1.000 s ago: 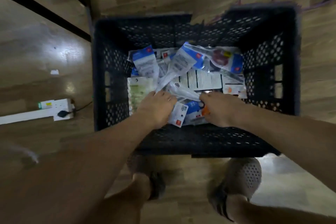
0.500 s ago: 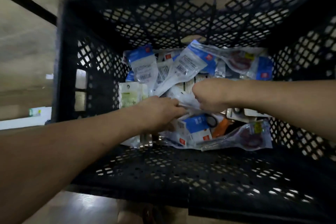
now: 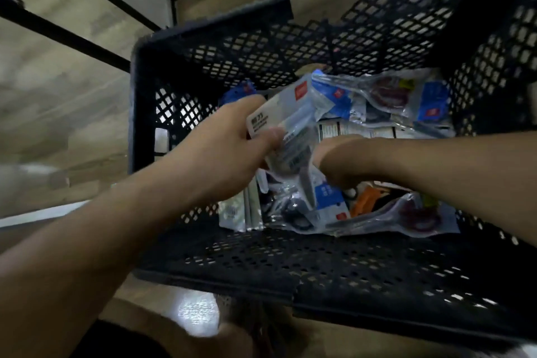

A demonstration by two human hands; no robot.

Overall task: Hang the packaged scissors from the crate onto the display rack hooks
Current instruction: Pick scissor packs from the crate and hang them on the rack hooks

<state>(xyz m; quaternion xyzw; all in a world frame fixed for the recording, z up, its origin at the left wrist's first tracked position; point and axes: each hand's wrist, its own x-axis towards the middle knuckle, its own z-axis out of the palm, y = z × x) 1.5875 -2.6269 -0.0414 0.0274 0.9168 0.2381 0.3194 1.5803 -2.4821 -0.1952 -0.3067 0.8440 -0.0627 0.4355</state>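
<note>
While both arms reach over the near wall, the head view reads like this:

Crate: black mesh crate (image 3: pixel 232 259) fills the middle and right of the frame, on a wooden floor (image 3: pixel 58 102).
Contents: a loose heap of scissors packs (image 3: pixel 386 113), clear plastic with blue and white cards; one with dark red handles (image 3: pixel 418 218) lies at lower right, an orange-handled one (image 3: pixel 367 200) just beside it.
Left hand: left hand (image 3: pixel 229 148) at centre, thumb and fingers pinching a white-carded pack (image 3: pixel 287 136), which is raised above the heap.
Right hand: right hand (image 3: pixel 343 163) curled against that pack's lower edge; whether it grips the pack or the one beneath, I cannot tell, it's blurred.
Handling: probably light, flat and slick; the film bends, the card stays stiffer. Best taken by the card end, near the hanging hole, not the slippery bubble.
Risk: neighbouring packs may snag and ride up with it.
Rack: not in view.
</note>
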